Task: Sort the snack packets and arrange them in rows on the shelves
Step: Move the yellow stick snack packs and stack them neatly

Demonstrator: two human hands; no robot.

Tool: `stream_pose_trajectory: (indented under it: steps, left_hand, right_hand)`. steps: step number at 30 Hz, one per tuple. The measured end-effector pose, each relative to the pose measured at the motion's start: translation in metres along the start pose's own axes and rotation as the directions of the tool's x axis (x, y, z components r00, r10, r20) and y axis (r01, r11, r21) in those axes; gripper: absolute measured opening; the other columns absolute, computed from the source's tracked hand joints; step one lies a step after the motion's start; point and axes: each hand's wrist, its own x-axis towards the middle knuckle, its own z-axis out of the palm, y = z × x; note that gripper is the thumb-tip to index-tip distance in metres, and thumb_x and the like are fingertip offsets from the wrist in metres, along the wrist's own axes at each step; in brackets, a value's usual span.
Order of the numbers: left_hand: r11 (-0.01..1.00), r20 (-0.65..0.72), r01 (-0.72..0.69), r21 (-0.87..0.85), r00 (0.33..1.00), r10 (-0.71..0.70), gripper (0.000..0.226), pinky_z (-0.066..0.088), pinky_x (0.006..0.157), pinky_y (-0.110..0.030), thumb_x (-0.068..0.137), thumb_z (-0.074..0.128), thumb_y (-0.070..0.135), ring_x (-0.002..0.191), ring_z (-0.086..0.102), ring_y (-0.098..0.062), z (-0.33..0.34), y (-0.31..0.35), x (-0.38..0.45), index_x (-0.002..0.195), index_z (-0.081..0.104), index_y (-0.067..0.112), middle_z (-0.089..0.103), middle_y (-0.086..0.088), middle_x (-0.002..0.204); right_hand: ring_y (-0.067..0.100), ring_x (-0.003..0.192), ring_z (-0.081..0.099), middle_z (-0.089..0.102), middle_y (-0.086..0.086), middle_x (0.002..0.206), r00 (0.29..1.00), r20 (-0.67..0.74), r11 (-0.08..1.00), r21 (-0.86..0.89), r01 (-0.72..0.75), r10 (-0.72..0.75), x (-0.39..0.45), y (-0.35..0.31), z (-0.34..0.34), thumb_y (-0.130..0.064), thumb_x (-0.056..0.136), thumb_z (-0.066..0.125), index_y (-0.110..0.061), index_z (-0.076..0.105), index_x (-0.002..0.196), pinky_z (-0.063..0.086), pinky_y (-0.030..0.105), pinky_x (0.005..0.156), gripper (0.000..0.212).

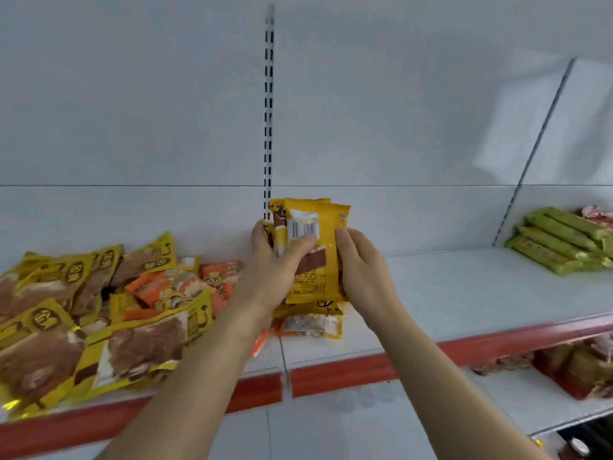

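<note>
Both hands hold a small upright stack of yellow snack packets [318,260], back side with a barcode facing me, above the white shelf [464,293]. My left hand [275,263] grips the stack's left edge with the thumb across its front. My right hand [361,263] grips its right edge. Under the stack another yellow packet [311,325] lies flat on the shelf. A loose heap of yellow packets [66,320] and orange packets [172,287] covers the shelf's left part.
Green stick packets [560,240] are stacked at the shelf's right end, with pinkish packets [597,215] behind them. The shelf has a red front strip [348,373]. Red-brown packets [583,370] sit on the lower shelf at the right. A slotted upright [268,111] runs up the back wall.
</note>
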Motion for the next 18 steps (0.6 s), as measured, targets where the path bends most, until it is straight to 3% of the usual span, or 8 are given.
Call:
stream_pose_trajectory:
  steps: [2, 4, 7, 10, 13, 16, 18]
  left_hand:
    - [0.998, 0.023, 0.033, -0.054, 0.999, -0.031, 0.091, 0.057, 0.096, -0.057, 0.073, 0.076, 0.059, 0.120, 0.067, -0.024, 0.044, 0.001, -0.004, 0.151, 0.033, 0.039, 0.064, 0.002, 0.136]
    - [0.993, 0.065, 0.062, -0.097, 0.996, -0.056, 0.104, 0.056, 0.096, -0.060, 0.070, 0.075, 0.063, 0.125, 0.064, -0.030, 0.088, -0.001, -0.010, 0.157, 0.020, 0.046, 0.059, 0.000, 0.142]
    - [0.985, 0.131, 0.120, -0.123, 0.986, -0.104, 0.083, 0.061, 0.084, -0.062, 0.074, 0.072, 0.058, 0.108, 0.073, -0.032, 0.150, -0.006, -0.015, 0.147, 0.036, 0.042, 0.068, -0.007, 0.128]
    - [0.981, 0.191, 0.163, -0.105, 0.972, -0.141, 0.057, 0.060, 0.083, -0.065, 0.081, 0.067, 0.050, 0.098, 0.076, -0.031, 0.205, -0.011, -0.013, 0.129, 0.050, 0.025, 0.073, -0.012, 0.117]
    - [0.985, 0.302, 0.173, 0.020, 0.938, -0.171, 0.046, 0.060, 0.090, -0.057, 0.096, 0.057, 0.051, 0.099, 0.076, -0.025, 0.259, -0.015, -0.002, 0.131, 0.045, 0.024, 0.077, -0.007, 0.108]
    - [0.965, 0.387, 0.143, 0.219, 0.896, -0.220, 0.086, 0.057, 0.097, -0.052, 0.075, 0.042, 0.083, 0.110, 0.070, -0.024, 0.310, -0.025, 0.011, 0.143, 0.044, 0.030, 0.069, -0.003, 0.125]
    - [0.958, 0.414, 0.107, 0.266, 0.885, -0.213, 0.095, 0.053, 0.101, -0.053, 0.066, 0.034, 0.090, 0.113, 0.068, -0.026, 0.340, -0.033, 0.023, 0.138, 0.057, 0.033, 0.070, -0.003, 0.126]
  right_hand:
    - [0.018, 0.101, 0.069, 0.073, -0.007, 0.105, 0.987, 0.149, 0.996, 0.058, -0.065, 0.055, -0.003, 0.016, -0.037, -0.068, 0.089, 0.035, -0.040, 0.062, 0.112, 0.054, 0.051, 0.093, 0.045]
    - [0.016, 0.103, 0.071, 0.073, -0.004, 0.112, 0.972, 0.218, 0.979, 0.164, -0.123, 0.086, -0.004, 0.027, -0.080, -0.060, 0.100, 0.033, -0.039, 0.058, 0.126, 0.057, 0.040, 0.089, 0.042]
    - [0.012, 0.089, 0.074, 0.077, -0.004, 0.100, 0.963, 0.252, 0.974, 0.175, -0.145, 0.098, -0.003, 0.038, -0.145, -0.041, 0.107, 0.032, -0.032, 0.060, 0.127, 0.057, 0.023, 0.068, 0.035]
    - [0.014, 0.094, 0.074, 0.075, -0.005, 0.108, 0.952, 0.290, 0.986, 0.099, -0.133, 0.099, -0.001, 0.055, -0.202, -0.033, 0.106, 0.039, -0.042, 0.052, 0.133, 0.059, 0.030, 0.078, 0.031]
    - [0.020, 0.094, 0.074, 0.075, -0.001, 0.107, 0.969, 0.199, 0.981, 0.103, -0.166, 0.143, 0.008, 0.071, -0.248, -0.028, 0.104, 0.043, -0.042, 0.056, 0.129, 0.060, 0.036, 0.082, 0.032]
    - [0.025, 0.093, 0.074, 0.076, 0.000, 0.103, 0.982, 0.053, 0.978, 0.096, -0.184, 0.180, 0.024, 0.092, -0.287, -0.025, 0.100, 0.050, -0.042, 0.065, 0.115, 0.059, 0.048, 0.089, 0.028]
    - [0.027, 0.093, 0.074, 0.077, 0.000, 0.101, 0.979, -0.015, 0.978, 0.056, -0.201, 0.202, 0.039, 0.108, -0.310, -0.024, 0.097, 0.053, -0.041, 0.068, 0.110, 0.057, 0.053, 0.091, 0.026]
